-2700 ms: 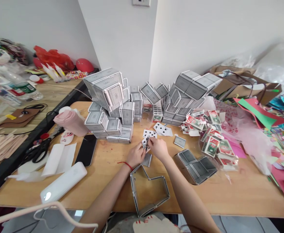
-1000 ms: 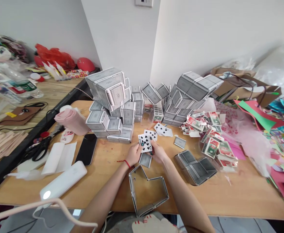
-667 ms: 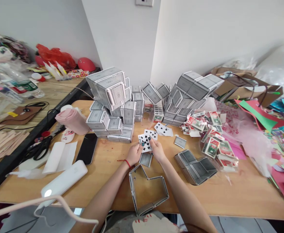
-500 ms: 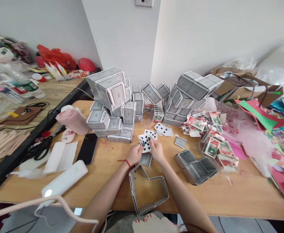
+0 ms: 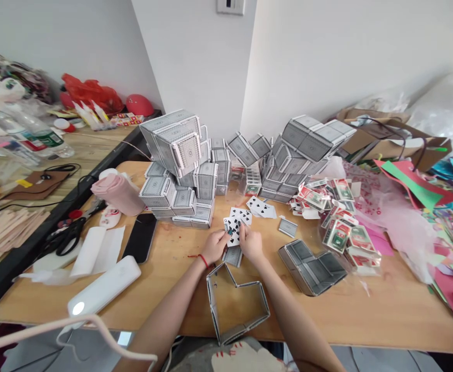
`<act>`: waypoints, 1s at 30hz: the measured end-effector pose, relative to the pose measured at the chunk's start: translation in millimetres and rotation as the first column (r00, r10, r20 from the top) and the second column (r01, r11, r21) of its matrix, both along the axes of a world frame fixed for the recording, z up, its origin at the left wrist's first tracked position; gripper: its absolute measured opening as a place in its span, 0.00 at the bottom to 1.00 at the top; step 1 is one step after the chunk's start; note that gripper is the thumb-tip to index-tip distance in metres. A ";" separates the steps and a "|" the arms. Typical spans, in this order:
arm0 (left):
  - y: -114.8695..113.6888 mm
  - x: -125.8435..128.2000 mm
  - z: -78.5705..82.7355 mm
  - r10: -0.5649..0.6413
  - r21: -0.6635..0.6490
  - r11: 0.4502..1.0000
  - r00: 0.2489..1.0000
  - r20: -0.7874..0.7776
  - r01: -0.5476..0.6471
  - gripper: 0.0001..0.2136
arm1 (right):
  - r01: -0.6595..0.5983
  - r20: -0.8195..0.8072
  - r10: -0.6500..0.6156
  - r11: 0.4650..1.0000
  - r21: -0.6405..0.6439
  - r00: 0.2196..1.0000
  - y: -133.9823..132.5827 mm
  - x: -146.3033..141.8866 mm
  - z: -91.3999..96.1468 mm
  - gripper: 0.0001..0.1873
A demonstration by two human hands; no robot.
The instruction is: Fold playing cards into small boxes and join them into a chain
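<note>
My left hand (image 5: 214,246) and my right hand (image 5: 250,243) meet over the middle of the wooden table (image 5: 365,315). Together they pinch a spade playing card (image 5: 232,229), face up, by its lower edge. A grey-backed card (image 5: 234,256) lies flat just under the hands. Right in front of me stands a heart-shaped frame of cards (image 5: 236,305), open at the top. A second heart-shaped card box (image 5: 312,266) lies to the right. More face-up spade cards (image 5: 260,207) rest beyond the hands.
Stacks of grey card boxes (image 5: 180,165) fill the back of the table. Red-and-green card packs (image 5: 337,219) lie at right beside coloured paper (image 5: 416,186). At left are a black phone (image 5: 140,237), a white case (image 5: 104,292), a pink roll (image 5: 118,194) and scissors (image 5: 65,237).
The card was folded small between my fingers at first; since then it has been held flat and face up. In the last second the hands have drawn slightly closer on it.
</note>
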State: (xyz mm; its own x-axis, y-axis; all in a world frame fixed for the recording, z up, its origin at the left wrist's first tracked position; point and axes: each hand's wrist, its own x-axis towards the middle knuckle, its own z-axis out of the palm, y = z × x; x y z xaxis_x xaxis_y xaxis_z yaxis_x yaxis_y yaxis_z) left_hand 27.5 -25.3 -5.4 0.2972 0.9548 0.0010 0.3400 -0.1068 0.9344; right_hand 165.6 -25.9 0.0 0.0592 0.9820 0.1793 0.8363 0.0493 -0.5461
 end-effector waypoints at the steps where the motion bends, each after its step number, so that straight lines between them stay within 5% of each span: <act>1: 0.5 -0.5 0.1 -0.011 -0.037 0.999 0.999 0.047 0.013 0.18 | 0.004 -0.006 -0.004 1.000 0.008 1.000 -0.9 -0.7 -0.1 0.26; 8: 7.7 0.7 -2.7 0.195 -0.025 0.981 0.963 0.187 -0.194 0.12 | -0.082 -0.200 0.081 0.997 0.004 0.976 -5.3 -8.1 0.5 0.23; 14: 5.8 6.2 -12.2 0.266 0.093 0.960 0.964 -0.021 -0.263 0.10 | -0.129 -0.435 0.111 0.992 -0.012 0.894 -1.6 -7.1 -0.1 0.13; 30: 9.8 19.8 -13.2 0.313 0.257 0.942 0.848 -0.428 -0.217 0.16 | 0.005 -0.434 -0.041 0.996 -0.084 0.900 5.2 -2.0 -12.6 0.23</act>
